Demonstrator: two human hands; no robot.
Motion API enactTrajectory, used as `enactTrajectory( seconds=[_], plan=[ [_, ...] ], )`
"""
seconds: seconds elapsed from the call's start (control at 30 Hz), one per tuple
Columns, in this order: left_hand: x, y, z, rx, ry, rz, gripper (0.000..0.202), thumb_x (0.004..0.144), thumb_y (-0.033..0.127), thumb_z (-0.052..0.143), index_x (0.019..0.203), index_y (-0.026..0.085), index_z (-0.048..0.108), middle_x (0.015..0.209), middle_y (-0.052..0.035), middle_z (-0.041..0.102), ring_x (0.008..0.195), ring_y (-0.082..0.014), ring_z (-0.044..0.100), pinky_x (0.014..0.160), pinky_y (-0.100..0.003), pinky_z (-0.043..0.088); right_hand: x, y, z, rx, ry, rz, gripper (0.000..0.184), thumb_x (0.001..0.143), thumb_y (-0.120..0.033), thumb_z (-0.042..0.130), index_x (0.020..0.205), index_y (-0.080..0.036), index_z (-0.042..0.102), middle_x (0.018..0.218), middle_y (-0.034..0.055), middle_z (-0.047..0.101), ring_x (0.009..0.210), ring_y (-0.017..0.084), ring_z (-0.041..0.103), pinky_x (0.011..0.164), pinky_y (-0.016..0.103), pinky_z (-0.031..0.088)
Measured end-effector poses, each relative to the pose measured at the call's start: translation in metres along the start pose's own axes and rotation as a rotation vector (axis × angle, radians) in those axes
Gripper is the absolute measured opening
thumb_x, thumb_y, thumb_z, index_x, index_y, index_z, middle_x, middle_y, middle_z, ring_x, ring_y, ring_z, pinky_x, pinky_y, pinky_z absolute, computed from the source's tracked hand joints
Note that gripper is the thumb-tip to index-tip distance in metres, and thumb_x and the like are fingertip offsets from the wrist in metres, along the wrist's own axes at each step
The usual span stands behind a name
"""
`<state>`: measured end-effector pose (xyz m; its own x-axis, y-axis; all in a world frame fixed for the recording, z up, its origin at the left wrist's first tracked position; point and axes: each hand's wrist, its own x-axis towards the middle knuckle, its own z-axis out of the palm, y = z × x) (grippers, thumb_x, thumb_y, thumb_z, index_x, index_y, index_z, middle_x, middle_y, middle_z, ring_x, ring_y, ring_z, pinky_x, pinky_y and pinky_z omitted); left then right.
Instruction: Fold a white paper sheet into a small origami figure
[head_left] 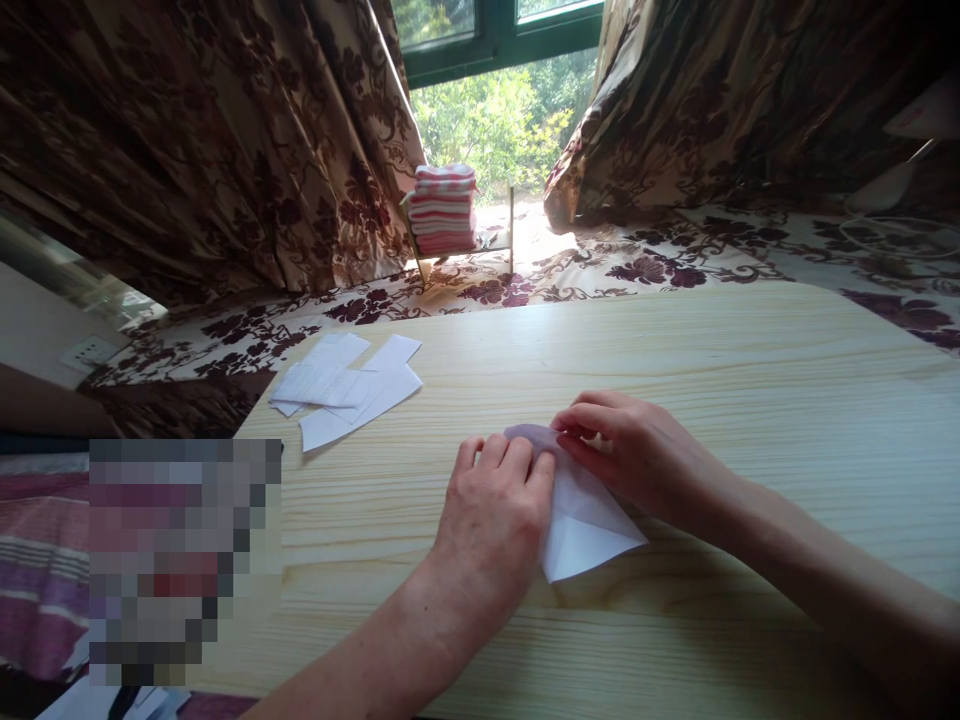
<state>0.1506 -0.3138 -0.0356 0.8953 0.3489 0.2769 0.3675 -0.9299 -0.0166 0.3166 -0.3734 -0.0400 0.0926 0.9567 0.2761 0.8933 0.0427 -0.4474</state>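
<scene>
A folded sheet of white paper (589, 530) lies on the wooden table, its pointed lower part turned toward me. My left hand (499, 500) is closed over the paper's left side, fingers curled and pressing near its top; the fingertips are partly hidden. With thumb and fingers together, my right hand (626, 445) pinches the paper's upper right edge. The upper part of the sheet is shaded and looks greyish, and its left edge is covered by my left hand.
Several loose white papers (360, 390) overlap at the table's (750, 400) far left. Behind, a small stand holds a stack of red-and-white striped cloths (444, 210) on a floral cover, before a window between patterned curtains (300, 130). A blurred-out patch (180, 560) hides the lower left.
</scene>
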Motion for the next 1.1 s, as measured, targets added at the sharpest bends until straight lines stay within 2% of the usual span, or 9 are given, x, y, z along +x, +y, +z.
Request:
enactTrajectory(
  seconds=[0.17,0.43,0.7,1.1],
  plan=[
    [-0.0003,0.0003,0.001,0.002,-0.002,-0.035,0.024,0.086,0.017,0.047,0.106,0.015,0.061,0.084,-0.007,0.059,0.083,-0.0234,0.051,0.077,-0.04,0.041,-0.0035,-0.0012,-0.0031,-0.14,0.025,-0.111,0.016,0.085,-0.015,0.051,0.088,-0.019,0.066,0.087,0.0068,0.064,0.081,0.02,0.057,0.064,0.028,0.043],
    [-0.0015,-0.0005,0.0021,0.01,0.001,-0.023,0.027,0.086,0.017,0.047,0.109,0.017,0.06,0.084,-0.0071,0.06,0.081,-0.0235,0.049,0.075,-0.04,0.04,-0.0034,-0.0046,-0.0076,-0.264,0.002,-0.186,0.021,0.087,-0.016,0.047,0.087,-0.02,0.068,0.082,0.0078,0.063,0.075,0.019,0.053,0.057,0.026,0.037],
    [-0.0012,-0.0001,0.001,-0.002,-0.026,-0.027,0.024,0.086,0.018,0.048,0.106,0.017,0.062,0.083,-0.0065,0.059,0.081,-0.0238,0.049,0.075,-0.04,0.04,-0.0052,-0.0046,-0.0071,-0.183,-0.064,-0.163,0.021,0.087,-0.016,0.047,0.076,-0.02,0.065,0.083,0.0059,0.062,0.076,0.018,0.054,0.059,0.026,0.038],
    [-0.0007,-0.0009,0.0033,-0.012,-0.009,-0.024,0.025,0.086,0.018,0.047,0.106,0.017,0.062,0.084,-0.0063,0.06,0.081,-0.0236,0.049,0.074,-0.039,0.04,-0.0069,-0.0019,-0.0077,-0.106,-0.12,-0.139,0.019,0.084,-0.011,0.049,0.078,-0.021,0.064,0.086,0.0054,0.061,0.077,0.018,0.053,0.062,0.026,0.04]
  ],
)
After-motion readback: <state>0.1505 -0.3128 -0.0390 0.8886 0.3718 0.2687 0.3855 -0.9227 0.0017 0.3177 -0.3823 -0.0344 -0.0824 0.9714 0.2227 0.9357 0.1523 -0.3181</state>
